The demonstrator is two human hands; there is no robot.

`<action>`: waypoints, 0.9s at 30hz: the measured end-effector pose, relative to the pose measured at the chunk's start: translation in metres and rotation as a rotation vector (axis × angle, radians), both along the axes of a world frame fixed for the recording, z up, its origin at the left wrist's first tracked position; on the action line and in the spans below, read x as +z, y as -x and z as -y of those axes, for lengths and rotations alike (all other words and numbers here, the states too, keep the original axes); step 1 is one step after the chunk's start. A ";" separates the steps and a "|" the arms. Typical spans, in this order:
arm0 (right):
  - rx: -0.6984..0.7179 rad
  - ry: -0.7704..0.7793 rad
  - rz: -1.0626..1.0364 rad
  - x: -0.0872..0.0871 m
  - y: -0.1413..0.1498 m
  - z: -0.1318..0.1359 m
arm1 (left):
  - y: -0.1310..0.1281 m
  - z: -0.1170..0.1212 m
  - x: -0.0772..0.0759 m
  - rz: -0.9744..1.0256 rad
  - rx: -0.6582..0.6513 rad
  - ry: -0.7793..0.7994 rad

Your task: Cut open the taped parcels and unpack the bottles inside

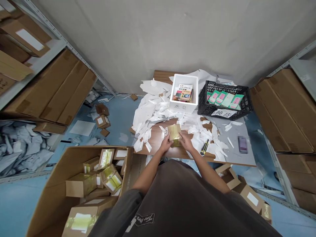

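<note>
Both the left hand point(166, 143) and right hand point(185, 142) grip a taped cardboard box point(174, 135) at frame centre. A utility knife point(204, 147) lies lower right of it.

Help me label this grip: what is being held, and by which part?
A small taped box, by its sides: left hand at the left, right hand at the right.

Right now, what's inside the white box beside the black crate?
The white box holds a small pile of books; a yellow-orange cover and a mostly white one show near the top. Whatever lies beneath the pile is covered, so I can't tell.
</note>
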State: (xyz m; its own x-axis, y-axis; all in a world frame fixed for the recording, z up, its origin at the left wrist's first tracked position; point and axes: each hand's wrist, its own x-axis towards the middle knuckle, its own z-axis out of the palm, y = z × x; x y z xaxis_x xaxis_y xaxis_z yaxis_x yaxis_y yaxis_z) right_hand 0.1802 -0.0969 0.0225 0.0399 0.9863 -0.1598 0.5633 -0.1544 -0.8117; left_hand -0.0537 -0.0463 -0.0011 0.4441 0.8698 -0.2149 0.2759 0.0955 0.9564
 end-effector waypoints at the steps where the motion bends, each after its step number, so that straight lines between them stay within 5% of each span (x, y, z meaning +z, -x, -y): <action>1: -0.025 -0.009 0.022 0.006 -0.001 -0.011 | 0.001 -0.005 0.002 0.020 0.037 0.020; 5: -0.060 0.076 0.083 0.017 -0.005 -0.051 | 0.007 -0.025 0.004 0.023 0.112 0.126; 8: 0.028 0.171 0.180 0.011 -0.005 -0.052 | 0.008 -0.031 0.003 -0.101 -0.002 0.145; 13: 0.051 0.059 0.307 -0.003 -0.020 -0.004 | 0.013 -0.042 0.009 -0.501 -0.256 -0.095; 18: -0.057 0.164 0.440 -0.005 -0.059 0.051 | 0.005 -0.068 0.016 -0.795 -0.496 -0.122; 27: -0.306 0.489 0.458 -0.046 -0.142 0.128 | 0.006 -0.085 -0.009 -0.888 -0.514 -0.179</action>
State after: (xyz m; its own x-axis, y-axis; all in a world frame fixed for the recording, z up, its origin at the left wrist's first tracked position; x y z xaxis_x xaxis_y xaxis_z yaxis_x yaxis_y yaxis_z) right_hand 0.3224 -0.2248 -0.0235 0.4704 0.7407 -0.4797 0.7031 -0.6430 -0.3035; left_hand -0.0599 0.0383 -0.0105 0.5156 0.6717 -0.5320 0.8544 -0.3564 0.3781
